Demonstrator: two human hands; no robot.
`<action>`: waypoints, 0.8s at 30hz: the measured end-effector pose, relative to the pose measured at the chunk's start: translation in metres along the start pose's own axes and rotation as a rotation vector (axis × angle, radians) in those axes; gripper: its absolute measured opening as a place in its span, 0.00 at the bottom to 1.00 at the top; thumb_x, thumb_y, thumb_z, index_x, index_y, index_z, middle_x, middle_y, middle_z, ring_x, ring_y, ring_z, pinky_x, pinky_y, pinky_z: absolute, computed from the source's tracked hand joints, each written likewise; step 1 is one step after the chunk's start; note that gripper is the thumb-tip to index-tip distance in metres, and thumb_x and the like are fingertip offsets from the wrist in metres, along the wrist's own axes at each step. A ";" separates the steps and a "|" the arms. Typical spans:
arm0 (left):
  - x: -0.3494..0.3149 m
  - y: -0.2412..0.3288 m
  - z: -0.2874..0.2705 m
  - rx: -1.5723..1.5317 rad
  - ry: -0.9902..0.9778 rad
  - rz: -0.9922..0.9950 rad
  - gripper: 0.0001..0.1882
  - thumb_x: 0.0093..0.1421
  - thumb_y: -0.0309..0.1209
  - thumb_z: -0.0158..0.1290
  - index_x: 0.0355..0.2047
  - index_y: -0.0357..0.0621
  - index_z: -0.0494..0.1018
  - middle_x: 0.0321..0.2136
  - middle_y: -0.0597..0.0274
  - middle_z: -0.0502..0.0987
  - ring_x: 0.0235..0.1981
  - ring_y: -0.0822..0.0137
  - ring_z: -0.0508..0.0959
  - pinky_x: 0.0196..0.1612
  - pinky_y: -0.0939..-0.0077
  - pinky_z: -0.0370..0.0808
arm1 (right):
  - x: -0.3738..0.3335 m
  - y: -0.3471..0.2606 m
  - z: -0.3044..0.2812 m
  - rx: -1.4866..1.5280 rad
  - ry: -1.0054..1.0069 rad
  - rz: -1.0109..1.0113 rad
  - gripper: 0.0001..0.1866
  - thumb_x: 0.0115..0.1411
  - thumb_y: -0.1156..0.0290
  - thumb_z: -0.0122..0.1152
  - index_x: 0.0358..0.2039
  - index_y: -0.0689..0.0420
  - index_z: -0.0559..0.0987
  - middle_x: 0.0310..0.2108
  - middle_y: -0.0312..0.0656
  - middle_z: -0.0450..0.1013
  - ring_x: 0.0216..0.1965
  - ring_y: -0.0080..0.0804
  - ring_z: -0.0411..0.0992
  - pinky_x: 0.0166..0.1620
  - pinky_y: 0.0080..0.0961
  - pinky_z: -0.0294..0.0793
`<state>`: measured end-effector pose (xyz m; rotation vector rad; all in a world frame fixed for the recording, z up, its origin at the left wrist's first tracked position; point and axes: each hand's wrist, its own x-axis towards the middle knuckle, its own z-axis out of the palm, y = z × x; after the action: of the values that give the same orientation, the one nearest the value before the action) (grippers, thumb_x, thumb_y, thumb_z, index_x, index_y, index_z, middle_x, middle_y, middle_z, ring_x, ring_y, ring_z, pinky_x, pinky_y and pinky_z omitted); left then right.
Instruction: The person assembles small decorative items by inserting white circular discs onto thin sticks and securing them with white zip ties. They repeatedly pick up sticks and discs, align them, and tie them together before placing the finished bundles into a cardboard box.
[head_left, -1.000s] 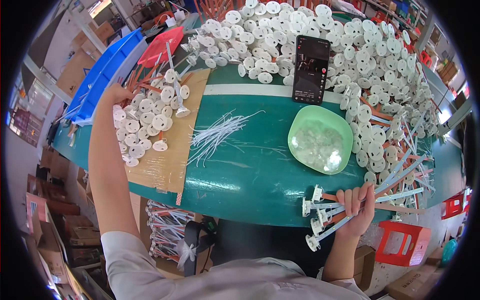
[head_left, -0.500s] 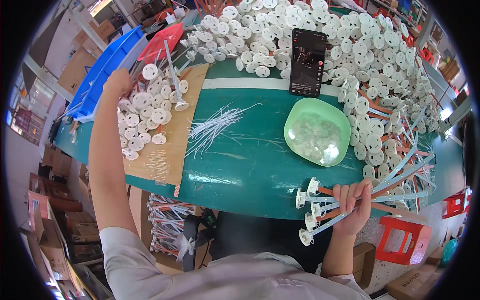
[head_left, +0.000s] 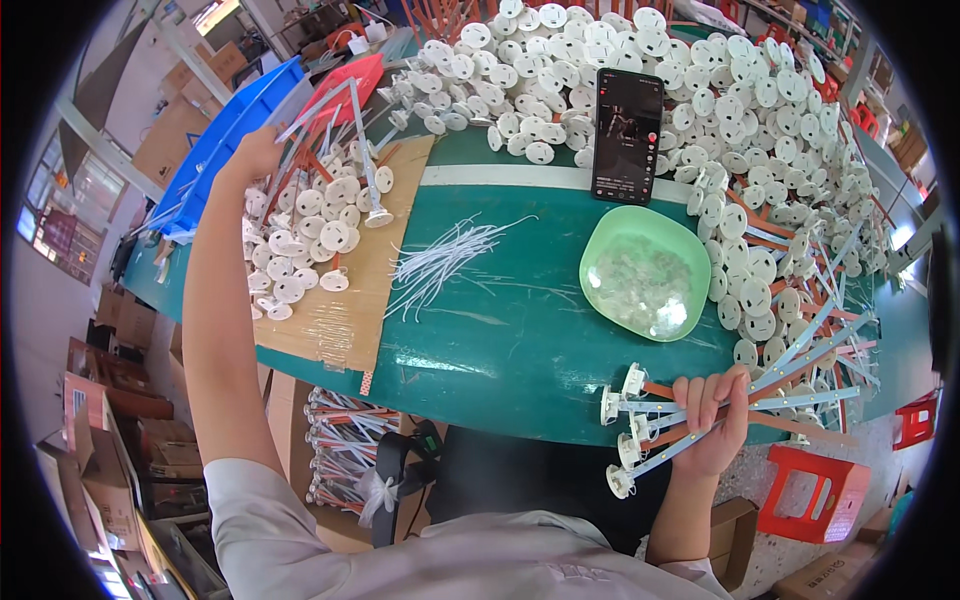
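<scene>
At the lower right, my right hand (head_left: 715,420) is closed around a bundle of LED strips (head_left: 790,398), pale blue and orange-brown ones fanned out. Their white round end caps (head_left: 630,441), with thin wires, point left. My left hand (head_left: 262,155) is at the far left, over the edge of a pile of white disc-ended strips (head_left: 312,222) on a cardboard sheet (head_left: 345,315). Its fingers look curled but are mostly hidden. A pale strip (head_left: 312,108) slants up right beside them; whether it is held I cannot tell.
Thin white ties (head_left: 445,258) lie mid-table. A green bowl (head_left: 702,262) of small clear pieces stands right of them, a phone (head_left: 627,135) behind it. A large heap of white discs (head_left: 740,110) fills the back and right. Blue bin (head_left: 225,150) and red tray (head_left: 345,85) stand left.
My left hand has shifted slightly right and up in the picture, and a pale strip now shows beside it. A disc near that hand is gone from its spot. The right hand keeps its bundle.
</scene>
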<state>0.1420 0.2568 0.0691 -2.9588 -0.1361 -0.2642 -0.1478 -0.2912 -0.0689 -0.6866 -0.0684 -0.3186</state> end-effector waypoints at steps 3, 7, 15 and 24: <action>-0.016 0.026 -0.015 -0.069 0.077 0.014 0.23 0.59 0.42 0.49 0.46 0.34 0.73 0.40 0.36 0.76 0.45 0.40 0.75 0.48 0.57 0.71 | 0.000 0.001 0.000 -0.017 -0.029 -0.019 0.14 0.70 0.64 0.39 0.26 0.53 0.62 0.10 0.31 0.58 0.11 0.19 0.53 0.28 0.22 0.56; -0.008 0.008 -0.001 -0.157 0.159 0.034 0.23 0.61 0.44 0.46 0.41 0.35 0.74 0.36 0.38 0.77 0.41 0.41 0.77 0.45 0.54 0.72 | 0.001 0.005 0.001 -0.018 -0.053 -0.014 0.13 0.69 0.64 0.39 0.26 0.53 0.62 0.10 0.31 0.58 0.11 0.19 0.53 0.27 0.22 0.56; -0.026 -0.021 -0.038 -0.826 0.013 0.049 0.19 0.68 0.42 0.42 0.39 0.38 0.73 0.23 0.61 0.73 0.24 0.72 0.74 0.31 0.77 0.73 | -0.003 0.000 0.000 0.001 -0.110 -0.028 0.14 0.72 0.66 0.32 0.27 0.54 0.61 0.12 0.28 0.54 0.13 0.16 0.51 0.28 0.19 0.56; -0.057 -0.046 -0.059 -1.389 0.226 -0.005 0.15 0.67 0.39 0.45 0.32 0.39 0.72 0.14 0.74 0.59 0.16 0.78 0.61 0.27 0.76 0.67 | -0.002 0.003 0.001 -0.010 -0.130 -0.019 0.14 0.72 0.66 0.32 0.28 0.54 0.61 0.12 0.29 0.54 0.13 0.16 0.51 0.28 0.19 0.56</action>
<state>0.0710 0.2878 0.1233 -4.2098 0.1492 -1.0500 -0.1488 -0.2877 -0.0698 -0.7168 -0.1968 -0.2925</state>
